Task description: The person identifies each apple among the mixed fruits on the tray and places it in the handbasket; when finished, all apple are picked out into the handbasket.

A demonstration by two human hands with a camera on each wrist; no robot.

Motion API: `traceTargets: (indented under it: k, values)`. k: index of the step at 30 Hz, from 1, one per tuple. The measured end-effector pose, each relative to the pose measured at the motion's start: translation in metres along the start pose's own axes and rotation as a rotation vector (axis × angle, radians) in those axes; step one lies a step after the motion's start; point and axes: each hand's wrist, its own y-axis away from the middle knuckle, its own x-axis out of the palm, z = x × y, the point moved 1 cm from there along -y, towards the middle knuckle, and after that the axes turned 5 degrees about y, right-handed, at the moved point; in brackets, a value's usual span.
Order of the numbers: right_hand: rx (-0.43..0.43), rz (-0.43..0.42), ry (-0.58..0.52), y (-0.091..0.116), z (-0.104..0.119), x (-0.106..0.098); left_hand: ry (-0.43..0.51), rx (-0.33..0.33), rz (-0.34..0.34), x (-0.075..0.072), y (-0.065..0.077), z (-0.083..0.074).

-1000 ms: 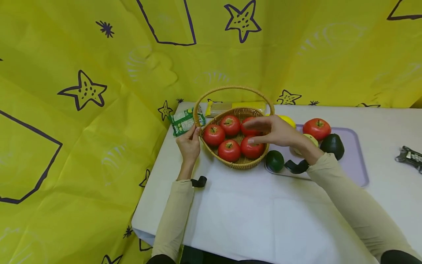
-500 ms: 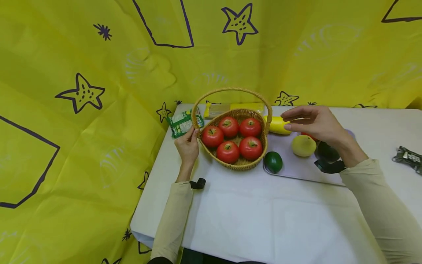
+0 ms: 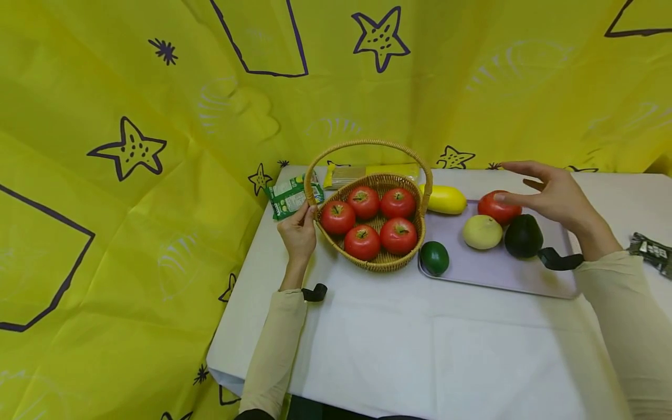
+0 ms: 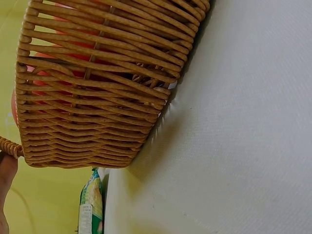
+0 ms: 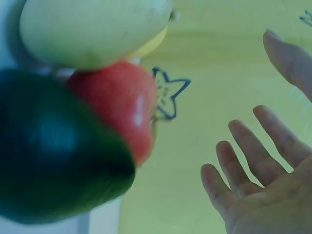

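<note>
My left hand (image 3: 297, 235) pinches the base of the handle of a wicker basket (image 3: 385, 265) at its left side. Several red tomatoes (image 3: 363, 242) lie in the basket; the left wrist view shows some red through the woven wall (image 4: 97, 117). Over the far right part of a lilac tray (image 3: 472, 274) is my right hand (image 3: 564, 198), fingers spread and nothing in them. Its thumb overlaps a single tomato (image 3: 493, 207) on the tray in the head view. In the right wrist view the palm and fingers stand apart from that tomato (image 5: 119, 105).
Beside the tomato are a pale yellow-green round fruit (image 3: 482, 232) and a dark green avocado (image 3: 524, 236). A smaller green fruit (image 3: 434, 258) sits at the tray's left corner, and a yellow elongated fruit (image 3: 446, 200) behind. Packets (image 3: 291, 195) lie behind the basket; a black wrapper (image 3: 651, 252) is far right.
My right hand has moved right, from above the basket, past the yellow fruit, to the tomato on the tray. The left hand stays on the basket handle.
</note>
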Motion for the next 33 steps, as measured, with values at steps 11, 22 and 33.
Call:
traceTargets:
  k: [11, 22, 33]
  values:
    - [0.053, 0.179, -0.022, -0.01, -0.032, -0.001, 0.017, -0.026, -0.001, -0.003, 0.0, 0.034]
    - [0.129, 0.34, 0.035, -0.017, -0.047, 0.008, 0.035, -0.007, 0.016, -0.005, 0.001, 0.035]
    - [0.138, 0.334, 0.069, -0.022, -0.046, 0.009, 0.027, -0.024, 0.0, -0.004, 0.002, 0.034]
